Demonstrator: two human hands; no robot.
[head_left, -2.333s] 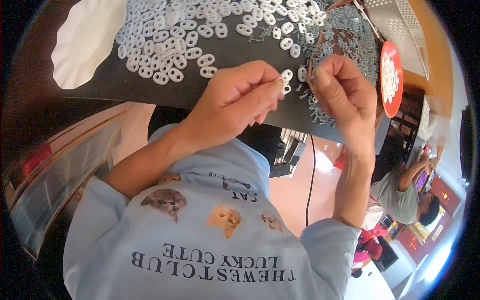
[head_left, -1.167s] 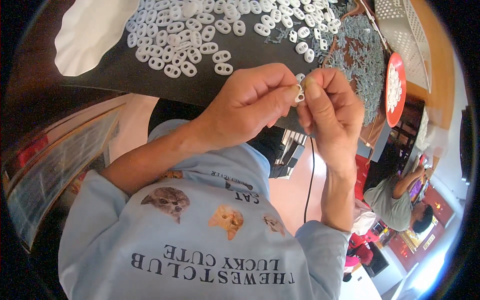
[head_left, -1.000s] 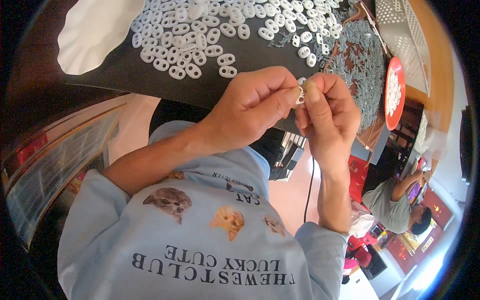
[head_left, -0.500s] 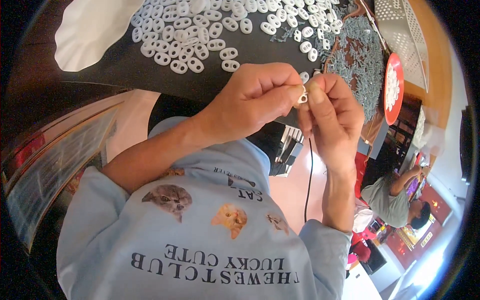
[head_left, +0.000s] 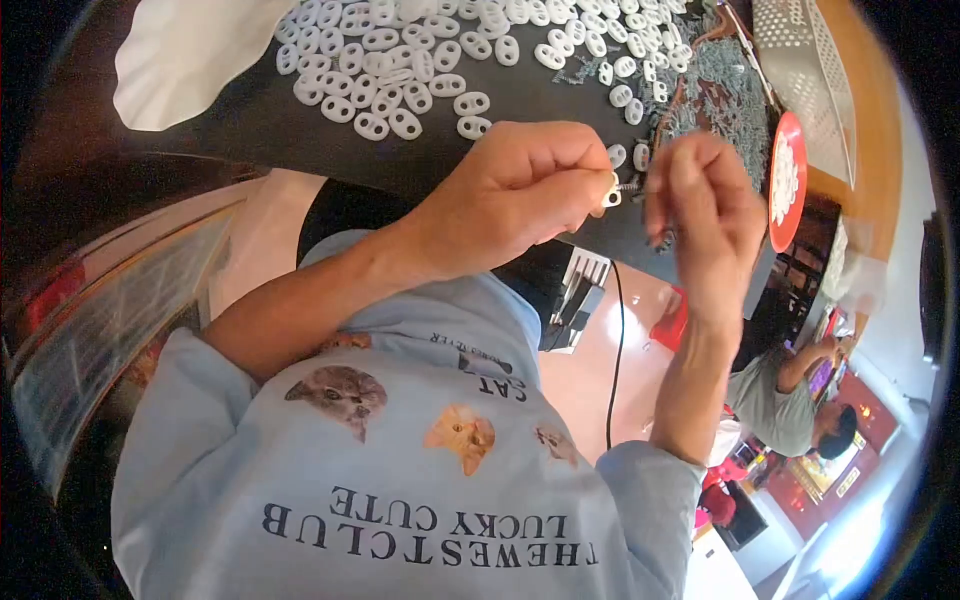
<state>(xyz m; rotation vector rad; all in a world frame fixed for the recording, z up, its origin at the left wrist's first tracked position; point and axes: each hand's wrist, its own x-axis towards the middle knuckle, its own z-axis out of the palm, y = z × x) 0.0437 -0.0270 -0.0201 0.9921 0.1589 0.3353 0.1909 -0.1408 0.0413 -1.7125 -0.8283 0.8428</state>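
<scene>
Left hand (head_left: 515, 195) has its grip pinched shut on one small white oval piece (head_left: 610, 193), held just off the near edge of the dark counter (head_left: 250, 120). Right hand (head_left: 705, 215) hangs right beside that piece, fingers loosely curled, can't tell whether they're holding anything. Farther back on the counter there's a big scatter of the same white pieces (head_left: 400, 70), and beyond them a grey heap of little metal springs (head_left: 715, 95).

The right hand (head_left: 705, 215) is motion-blurred (grip unreadable); the white sheet (head_left: 185, 55) runs off-frame.

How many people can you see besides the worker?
1: a seated person at lower right, beyond the right hand, arm raised. Others may be hidden past the table.
</scene>
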